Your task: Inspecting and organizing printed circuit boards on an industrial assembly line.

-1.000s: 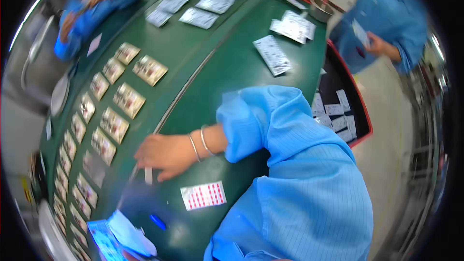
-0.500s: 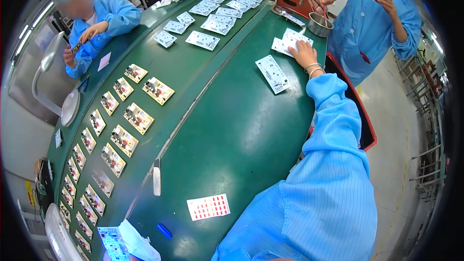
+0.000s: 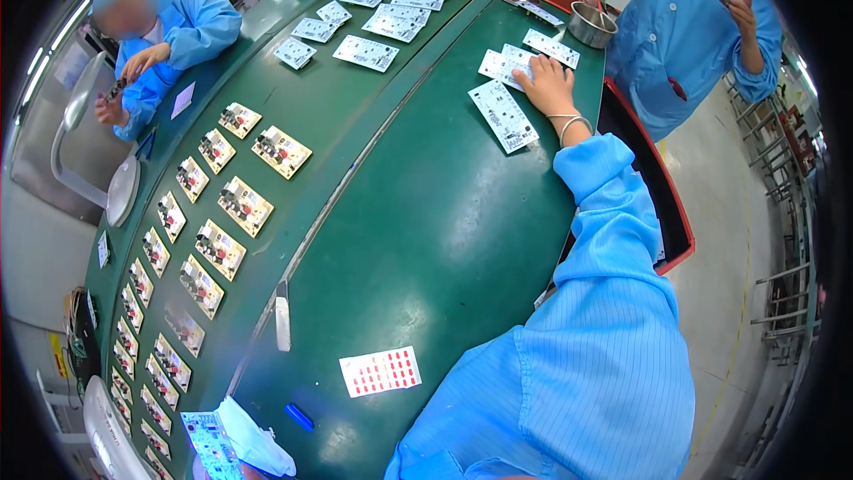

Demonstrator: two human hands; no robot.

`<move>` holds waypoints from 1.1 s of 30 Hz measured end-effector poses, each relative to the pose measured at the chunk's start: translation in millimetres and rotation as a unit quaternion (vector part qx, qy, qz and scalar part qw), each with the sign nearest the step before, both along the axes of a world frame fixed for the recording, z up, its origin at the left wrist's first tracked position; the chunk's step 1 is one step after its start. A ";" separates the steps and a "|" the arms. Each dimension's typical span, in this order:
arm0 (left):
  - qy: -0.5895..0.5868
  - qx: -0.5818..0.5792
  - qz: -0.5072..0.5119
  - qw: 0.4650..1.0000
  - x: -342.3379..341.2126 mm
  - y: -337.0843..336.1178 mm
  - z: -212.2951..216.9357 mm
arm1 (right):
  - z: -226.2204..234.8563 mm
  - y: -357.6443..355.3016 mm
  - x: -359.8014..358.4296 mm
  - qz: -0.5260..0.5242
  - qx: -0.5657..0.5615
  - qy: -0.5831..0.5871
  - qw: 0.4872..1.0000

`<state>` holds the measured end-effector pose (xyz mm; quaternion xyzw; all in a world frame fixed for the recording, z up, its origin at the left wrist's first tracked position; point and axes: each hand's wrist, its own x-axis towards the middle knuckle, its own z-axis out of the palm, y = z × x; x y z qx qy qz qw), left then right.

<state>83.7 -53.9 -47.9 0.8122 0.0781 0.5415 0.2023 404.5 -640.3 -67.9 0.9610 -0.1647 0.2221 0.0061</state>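
I am reaching my right hand (image 3: 544,84) far across the green bench (image 3: 444,213), the blue sleeve (image 3: 613,213) stretched out and thin bangles (image 3: 569,123) showing at the wrist. The grip is released: my palm is lying flat with fingers spread on a small stack of white circuit boards (image 3: 505,64). These boards are pale rectangular panels dotted with fine rows of small components, overlapping one another loosely. Just beside my hand, on its near side, a longer white board (image 3: 503,116) is lying alone at a slant, its surface speckled with the same tiny marks. Beyond my hand a round metal bowl (image 3: 592,25) is standing near the bench edge, with another white board (image 3: 551,47) between it and my fingers. Well apart from my hand, toward me, a white sheet of red stickers (image 3: 380,371) is lying flat, and a grey strip-shaped tool (image 3: 283,316) is resting near it on the seam of the bench. My left hand is not showing clearly at the lower edge, so I cannot tell its grip. Across from my hand, a person in blue (image 3: 702,27) is standing by the bowl.
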 end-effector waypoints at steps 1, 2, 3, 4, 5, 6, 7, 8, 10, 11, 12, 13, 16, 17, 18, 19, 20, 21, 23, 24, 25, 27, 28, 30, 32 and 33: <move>-0.001 0.000 -0.002 1.000 0.2 -0.3 -0.5 | -1.5 -2.1 1.6 -0.010 0.000 0.000 1.000; -0.001 0.001 -0.005 1.000 -1.5 -0.7 1.1 | -3.4 -4.0 3.1 -0.020 0.001 0.001 1.000; -0.002 0.002 -0.002 1.000 -1.2 -0.7 1.4 | -3.1 -8.0 5.8 -0.036 0.002 0.007 0.999; -0.005 0.002 -0.002 1.000 -1.5 -0.1 1.8 | -5.1 -11.6 6.1 -0.023 0.000 -0.031 0.999; -0.005 0.000 -0.001 1.000 -2.9 1.1 1.3 | -8.0 -14.9 5.0 -0.010 -0.003 -0.069 0.998; -0.006 0.000 0.001 1.000 -3.5 1.1 1.6 | -6.4 -12.7 2.9 0.003 -0.006 -0.107 0.994; -0.006 0.000 0.002 1.000 -4.0 1.5 0.7 | -5.4 -10.0 -0.2 0.027 -0.025 -0.156 0.987; -0.008 -0.001 0.002 1.000 -5.2 2.3 0.8 | -4.1 -6.9 -4.1 0.048 -0.006 -0.161 0.986; -0.007 -0.001 0.001 1.000 -5.2 3.1 1.4 | -1.5 3.1 -13.8 0.088 0.032 -0.170 0.981; -0.008 -0.002 0.001 1.000 -6.4 3.4 1.5 | 0.0 7.4 -17.3 0.100 0.047 -0.176 0.978; -0.008 -0.001 0.000 1.000 -6.6 3.5 1.8 | -0.3 8.4 -20.1 0.102 0.065 -0.185 0.975; -0.007 -0.002 -0.003 1.000 -6.1 3.9 1.1 | -0.6 8.8 -22.5 0.105 0.083 -0.194 0.972; -0.008 -0.002 -0.002 1.000 -5.9 4.5 -0.8 | 10.7 25.1 -35.1 0.220 0.205 -0.242 0.923; -0.010 -0.006 -0.003 1.000 -8.7 6.4 -0.8 | 18.4 34.2 -42.9 0.276 0.254 -0.258 0.890; -0.013 -0.005 -0.002 1.000 -9.8 6.3 -0.9 | 25.4 44.1 -52.6 0.302 0.167 -0.234 0.909; -0.015 -0.005 0.001 1.000 -12.5 8.1 0.0 | 32.5 54.8 -64.2 0.326 0.079 -0.208 0.919; -0.017 -0.005 -0.001 1.000 -11.9 7.3 0.1 | 37.5 61.7 -74.8 0.344 -0.011 -0.181 0.921; -0.018 -0.002 -0.001 1.000 -12.1 7.5 1.3 | 37.6 67.9 -80.4 0.346 -0.020 -0.165 0.924; -0.019 0.005 0.003 1.000 -15.5 6.1 3.5 | 36.3 74.0 -87.0 0.345 -0.039 -0.131 0.929; -0.019 0.004 0.001 1.000 -16.1 6.6 2.2 | 35.5 73.3 -85.8 0.330 -0.042 -0.125 0.935; -0.018 0.003 -0.001 1.000 -17.5 8.0 1.9 | 32.7 71.8 -82.3 0.316 -0.045 -0.119 0.940; -0.015 0.002 0.000 1.000 -17.0 8.9 1.0 | 24.4 67.2 -75.4 0.283 -0.061 -0.124 0.949; -0.014 0.001 -0.001 1.000 -18.1 9.2 0.7 | 18.5 63.9 -72.1 0.264 -0.075 -0.134 0.952; -0.015 0.000 -0.001 1.000 -18.7 10.1 0.1 | 15.0 59.8 -69.4 0.250 -0.092 -0.154 0.952; -0.012 -0.001 0.000 1.000 -21.1 10.4 0.1 | 13.4 58.9 -67.7 0.259 -0.098 -0.174 0.945; -0.014 0.000 0.000 1.000 -20.7 10.8 0.6 | 12.5 61.0 -68.3 0.260 -0.078 -0.170 0.947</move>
